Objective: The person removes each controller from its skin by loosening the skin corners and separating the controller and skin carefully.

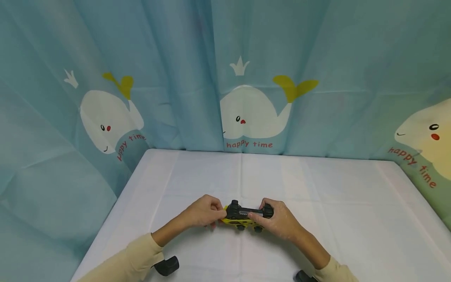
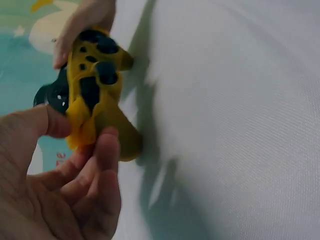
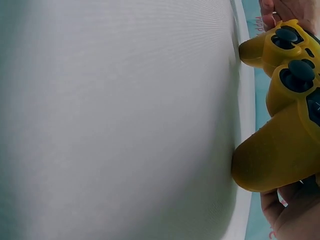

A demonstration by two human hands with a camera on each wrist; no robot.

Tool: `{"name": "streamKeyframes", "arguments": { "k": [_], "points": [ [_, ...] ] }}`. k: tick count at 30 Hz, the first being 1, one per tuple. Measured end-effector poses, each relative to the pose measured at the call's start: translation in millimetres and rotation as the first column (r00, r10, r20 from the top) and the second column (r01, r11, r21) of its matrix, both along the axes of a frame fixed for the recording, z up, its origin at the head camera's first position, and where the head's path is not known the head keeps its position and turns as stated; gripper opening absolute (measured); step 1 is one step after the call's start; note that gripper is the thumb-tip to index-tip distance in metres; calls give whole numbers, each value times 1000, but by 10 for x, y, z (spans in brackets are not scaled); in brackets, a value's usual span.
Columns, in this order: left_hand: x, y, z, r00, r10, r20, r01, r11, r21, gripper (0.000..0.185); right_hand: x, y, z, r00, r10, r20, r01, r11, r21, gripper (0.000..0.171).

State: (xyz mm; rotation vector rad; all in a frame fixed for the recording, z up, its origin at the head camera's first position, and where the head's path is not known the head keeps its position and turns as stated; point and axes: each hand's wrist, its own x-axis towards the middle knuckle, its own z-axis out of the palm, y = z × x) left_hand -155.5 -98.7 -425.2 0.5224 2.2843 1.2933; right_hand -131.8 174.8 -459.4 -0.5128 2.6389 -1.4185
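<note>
A black game controller stands tilted up over the white table, its dark shoulder side toward the head camera. A yellow soft cover wraps its grips and front, around black thumbsticks. My left hand pinches a loose, folded edge of this cover at one end; the left wrist view shows that edge between thumb and fingers. At the other end my right hand grips the controller, the thumb lying over its near side. In the right wrist view the cover hides part of that hand.
A white cloth covers the table. Behind it and along the sides hangs a blue curtain with printed whales. Dark wrist-worn devices show beneath the left forearm and near the right sleeve.
</note>
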Motion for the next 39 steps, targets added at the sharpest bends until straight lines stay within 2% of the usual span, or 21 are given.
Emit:
{"name": "streamKeyframes", "arguments": {
  "k": [2,4,5,7,8,9,11,12,15,18,20,23,26,31,34,36,39],
  "points": [
    [10,10,-12,1000,4,31,-5,1000,18,13,-3,2,-8,1000,2,-4,-2,1000,1,36],
    [12,3,-35,992,19,129,-25,999,46,18,-1,5,-17,1000,3,-10,-2,1000,13,36],
    [10,-5,-50,982,28,189,-40,997,62,20,0,6,-19,1000,5,-11,-4,1000,18,36],
    [1,-24,-75,949,50,311,-81,993,87,25,-6,7,-22,1000,9,-13,-9,1000,25,37],
    [-3,-34,-85,934,60,352,-99,990,96,26,-13,9,-24,1000,11,-13,-11,1000,23,37],
    [-9,-41,-93,929,67,365,-111,989,100,26,-23,11,-22,1000,13,-8,-12,1000,16,37],
    [-29,-54,-94,934,74,349,-118,987,107,22,-48,16,-17,1000,16,7,-16,1000,4,37],
    [-42,-67,-83,944,68,322,-109,988,108,21,-63,20,-17,1000,20,14,-20,1000,-1,36],
    [-81,-103,-13,984,51,173,-64,995,74,27,-91,30,-16,999,27,32,-27,1000,-8,36],
    [-136,-113,32,998,13,69,-16,999,43,33,-109,24,-15,999,22,33,-22,1000,-13,35],
    [-175,-100,0,998,-17,56,15,999,30,31,-115,12,-12,999,18,27,-17,1000,-22,35],
    [-194,-97,-66,993,-34,113,30,999,43,30,-125,-10,-11,999,30,26,-29,999,-33,35],
    [-182,-75,-103,992,-5,124,-1,999,42,25,-124,-5,1,999,40,24,-39,999,-36,36],
    [-172,27,-75,998,49,29,-49,998,26,20,-122,43,10,1000,22,13,-21,999,-36,35],
    [-172,45,-100,997,69,20,-70,997,24,21,-126,58,6,999,29,21,-28,999,-38,35],
    [-145,31,-124,997,56,-43,-57,998,-6,21,-130,61,12,999,42,34,-40,998,-41,34],
    [-81,27,-107,987,13,-158,-11,1000,16,32,-158,65,41,997,58,55,-56,998,-37,33]
  ]
}}
